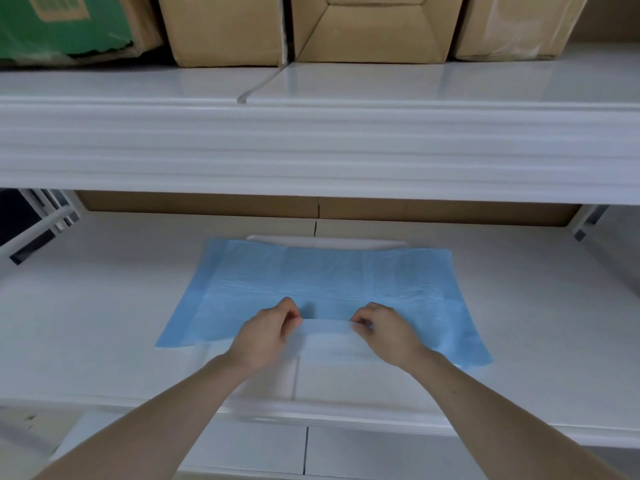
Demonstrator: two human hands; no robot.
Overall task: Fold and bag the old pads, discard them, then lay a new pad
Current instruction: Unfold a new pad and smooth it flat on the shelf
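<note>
Two hands, left hand (pixel 266 332) and right hand (pixel 386 329), fingers pinching blue pad's (pixel 322 282) near edge at centre frame; fold evenly, corners aligned.

A white metal shelving unit fills the view. Its upper shelf (pixel 381 81) is glossy and made of two panels meeting at a seam, with a thick ribbed front edge. On it stand three brown cardboard boxes (pixel 374 29) side by side and, at far left, a green printed carton (pixel 62 26) with a torn lower edge. Below, the lower shelf (pixel 86 306) is pale and matte; a strip of brown cardboard (pixel 311 206) lines its back. Angled white brackets (pixel 45 220) show at the left end. Light is soft and even
</note>
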